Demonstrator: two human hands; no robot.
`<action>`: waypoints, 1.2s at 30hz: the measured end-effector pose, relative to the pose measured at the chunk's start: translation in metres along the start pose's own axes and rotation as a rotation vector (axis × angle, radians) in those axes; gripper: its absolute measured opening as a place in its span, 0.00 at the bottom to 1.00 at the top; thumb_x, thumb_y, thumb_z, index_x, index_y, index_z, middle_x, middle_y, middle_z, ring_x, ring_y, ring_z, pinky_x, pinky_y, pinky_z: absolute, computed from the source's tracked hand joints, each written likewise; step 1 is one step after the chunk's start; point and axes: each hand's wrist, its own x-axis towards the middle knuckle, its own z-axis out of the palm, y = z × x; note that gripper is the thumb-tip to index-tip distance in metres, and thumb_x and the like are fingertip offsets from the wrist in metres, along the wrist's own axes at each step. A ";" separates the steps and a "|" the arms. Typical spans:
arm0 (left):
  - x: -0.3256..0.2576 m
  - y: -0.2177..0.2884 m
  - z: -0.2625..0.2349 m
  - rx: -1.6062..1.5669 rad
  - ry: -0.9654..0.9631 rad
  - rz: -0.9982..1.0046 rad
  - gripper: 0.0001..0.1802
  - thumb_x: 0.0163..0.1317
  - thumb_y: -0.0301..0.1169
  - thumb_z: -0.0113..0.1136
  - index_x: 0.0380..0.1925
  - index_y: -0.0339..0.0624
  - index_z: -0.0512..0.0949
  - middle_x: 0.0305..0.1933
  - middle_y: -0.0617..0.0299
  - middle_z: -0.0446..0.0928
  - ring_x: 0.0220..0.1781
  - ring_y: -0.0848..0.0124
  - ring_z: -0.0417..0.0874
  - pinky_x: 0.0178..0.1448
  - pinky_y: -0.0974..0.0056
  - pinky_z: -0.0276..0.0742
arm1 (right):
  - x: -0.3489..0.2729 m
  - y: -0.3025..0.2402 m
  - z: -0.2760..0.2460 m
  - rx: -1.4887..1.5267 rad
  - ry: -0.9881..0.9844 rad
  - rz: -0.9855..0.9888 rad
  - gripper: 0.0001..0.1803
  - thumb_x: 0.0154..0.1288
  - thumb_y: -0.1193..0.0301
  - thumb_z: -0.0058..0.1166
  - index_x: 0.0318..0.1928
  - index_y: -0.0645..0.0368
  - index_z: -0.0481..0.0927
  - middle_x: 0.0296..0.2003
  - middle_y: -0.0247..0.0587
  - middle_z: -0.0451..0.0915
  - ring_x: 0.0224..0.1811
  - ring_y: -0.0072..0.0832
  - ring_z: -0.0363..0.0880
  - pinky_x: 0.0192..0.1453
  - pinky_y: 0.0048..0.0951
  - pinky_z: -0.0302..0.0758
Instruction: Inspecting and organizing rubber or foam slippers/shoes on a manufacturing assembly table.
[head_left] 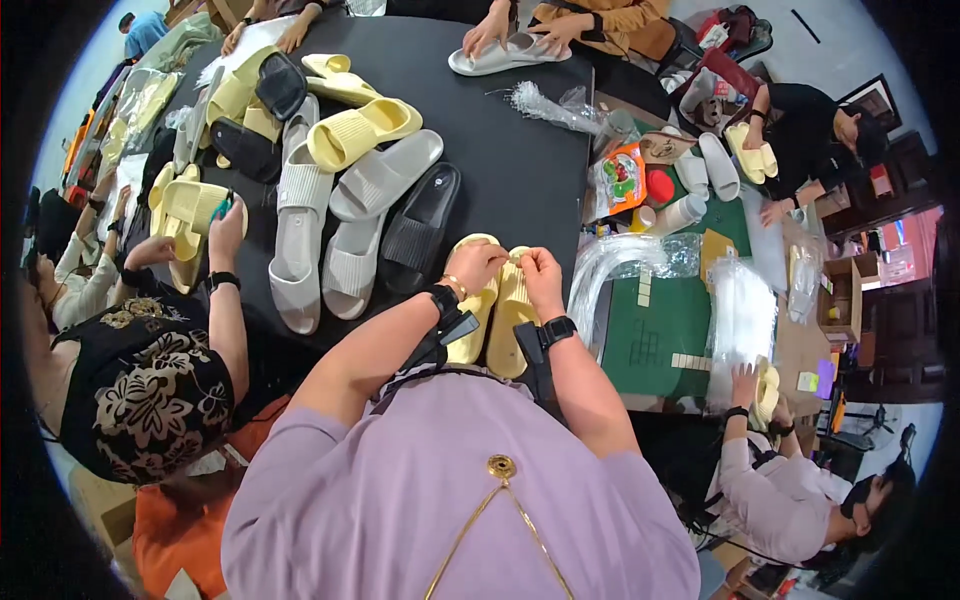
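A pair of pale yellow slide slippers lies side by side at the table edge in front of me, the left slipper [468, 345] and the right slipper [509, 330]. My left hand [473, 268] is closed in a pinch over the far end of the left one. At the far end of the right one, my right hand [542, 282] pinches with thumb and fingers. The fingertips of both hands nearly meet above the pair; anything small between them is too fine to make out. Black bands circle both wrists.
Grey slippers [297, 245], a black slipper [425, 225] and yellow slippers [362, 132] are heaped on the black table [510, 150] to the left. Clear plastic packaging [630, 255] lies on the green mat [650, 345] at right. Co-workers handle slippers around the table, one [150, 370] close at left.
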 end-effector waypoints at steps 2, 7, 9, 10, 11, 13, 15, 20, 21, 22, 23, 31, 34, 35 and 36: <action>0.000 -0.006 0.002 0.018 0.020 0.021 0.08 0.55 0.31 0.55 0.30 0.42 0.82 0.30 0.55 0.77 0.36 0.57 0.79 0.42 0.57 0.73 | 0.001 0.001 0.002 0.000 0.015 -0.008 0.06 0.62 0.73 0.50 0.32 0.64 0.76 0.26 0.32 0.77 0.29 0.16 0.72 0.35 0.21 0.71; 0.003 -0.005 0.002 0.015 0.014 0.001 0.08 0.55 0.31 0.56 0.30 0.42 0.82 0.30 0.54 0.77 0.36 0.57 0.78 0.42 0.57 0.73 | -0.002 -0.009 0.000 0.038 0.013 0.037 0.06 0.61 0.74 0.51 0.34 0.65 0.77 0.28 0.31 0.78 0.30 0.15 0.73 0.36 0.20 0.72; 0.003 -0.003 0.001 0.018 -0.001 -0.015 0.08 0.55 0.30 0.56 0.30 0.40 0.81 0.30 0.53 0.77 0.36 0.56 0.79 0.42 0.58 0.73 | -0.004 -0.014 -0.001 0.022 0.014 0.043 0.06 0.61 0.74 0.52 0.34 0.65 0.77 0.27 0.31 0.78 0.29 0.15 0.73 0.36 0.20 0.72; 0.003 -0.002 0.000 0.017 -0.011 -0.028 0.08 0.55 0.30 0.56 0.31 0.39 0.81 0.31 0.52 0.78 0.37 0.56 0.79 0.43 0.58 0.73 | -0.004 -0.015 -0.001 0.001 0.014 0.044 0.06 0.61 0.74 0.53 0.34 0.65 0.78 0.27 0.31 0.78 0.29 0.15 0.73 0.35 0.20 0.72; 0.003 -0.001 0.000 0.016 -0.012 -0.028 0.08 0.55 0.30 0.56 0.31 0.39 0.81 0.31 0.52 0.78 0.37 0.56 0.79 0.43 0.58 0.73 | -0.003 -0.011 -0.001 0.000 0.015 0.045 0.06 0.61 0.74 0.53 0.34 0.65 0.78 0.27 0.31 0.78 0.29 0.15 0.73 0.35 0.20 0.72; 0.002 0.000 0.001 -0.014 0.020 -0.016 0.07 0.54 0.29 0.56 0.30 0.39 0.81 0.30 0.52 0.78 0.36 0.56 0.78 0.42 0.58 0.73 | -0.002 -0.006 -0.001 0.036 0.018 0.045 0.06 0.60 0.73 0.53 0.33 0.65 0.78 0.27 0.30 0.78 0.28 0.15 0.72 0.34 0.20 0.72; 0.002 0.001 0.001 -0.002 0.030 -0.012 0.08 0.54 0.30 0.56 0.29 0.40 0.81 0.30 0.53 0.77 0.35 0.57 0.79 0.41 0.57 0.73 | -0.003 -0.004 -0.002 0.019 0.024 0.022 0.06 0.60 0.73 0.54 0.33 0.65 0.77 0.26 0.30 0.78 0.28 0.15 0.72 0.34 0.20 0.71; 0.000 0.005 0.000 -0.002 0.039 -0.006 0.08 0.55 0.31 0.56 0.29 0.40 0.81 0.29 0.54 0.77 0.34 0.57 0.79 0.40 0.57 0.74 | -0.006 -0.007 -0.002 -0.051 0.048 -0.033 0.07 0.60 0.72 0.54 0.33 0.65 0.77 0.26 0.32 0.78 0.28 0.16 0.72 0.35 0.21 0.72; -0.001 0.006 0.000 -0.018 0.035 -0.024 0.08 0.55 0.32 0.56 0.29 0.40 0.81 0.29 0.54 0.77 0.33 0.57 0.79 0.39 0.57 0.74 | -0.007 -0.007 0.000 -0.070 0.054 -0.043 0.07 0.60 0.72 0.54 0.33 0.65 0.77 0.26 0.33 0.77 0.28 0.18 0.73 0.35 0.22 0.72; -0.002 0.007 0.000 -0.034 0.031 -0.042 0.08 0.55 0.32 0.57 0.30 0.41 0.81 0.29 0.54 0.77 0.33 0.57 0.79 0.39 0.58 0.74 | -0.007 -0.008 0.001 -0.088 0.061 -0.053 0.07 0.61 0.72 0.53 0.34 0.65 0.76 0.25 0.35 0.77 0.28 0.19 0.73 0.35 0.23 0.72; -0.002 0.004 0.001 -0.017 0.031 -0.004 0.09 0.56 0.33 0.58 0.31 0.41 0.81 0.29 0.54 0.78 0.33 0.58 0.79 0.38 0.58 0.74 | -0.009 -0.009 -0.001 -0.151 0.045 -0.031 0.07 0.62 0.71 0.50 0.34 0.64 0.75 0.27 0.38 0.77 0.29 0.22 0.73 0.36 0.26 0.72; -0.004 0.009 0.000 -0.017 0.020 -0.013 0.08 0.56 0.31 0.57 0.31 0.40 0.80 0.30 0.54 0.78 0.34 0.57 0.79 0.39 0.58 0.74 | -0.009 -0.009 0.000 -0.189 0.047 0.004 0.09 0.65 0.69 0.45 0.35 0.64 0.73 0.28 0.42 0.76 0.31 0.27 0.74 0.39 0.30 0.71; -0.005 0.012 0.000 -0.009 0.021 0.005 0.08 0.56 0.31 0.57 0.31 0.39 0.80 0.30 0.54 0.77 0.34 0.57 0.79 0.39 0.59 0.73 | -0.008 -0.007 0.000 -0.174 0.038 0.001 0.09 0.65 0.69 0.45 0.35 0.64 0.73 0.28 0.42 0.76 0.31 0.27 0.73 0.38 0.30 0.71; -0.005 0.012 0.000 -0.011 0.026 0.004 0.08 0.56 0.32 0.57 0.31 0.40 0.80 0.30 0.54 0.77 0.34 0.57 0.79 0.39 0.59 0.74 | -0.009 -0.007 0.000 -0.174 0.029 0.004 0.09 0.65 0.69 0.45 0.34 0.64 0.72 0.27 0.42 0.76 0.31 0.27 0.73 0.38 0.30 0.71; -0.005 0.014 0.000 -0.013 0.024 0.006 0.08 0.56 0.32 0.57 0.31 0.40 0.80 0.30 0.54 0.77 0.34 0.57 0.79 0.39 0.59 0.74 | -0.008 -0.005 -0.001 -0.175 0.032 0.005 0.09 0.65 0.69 0.45 0.34 0.64 0.72 0.27 0.42 0.76 0.31 0.27 0.73 0.38 0.30 0.71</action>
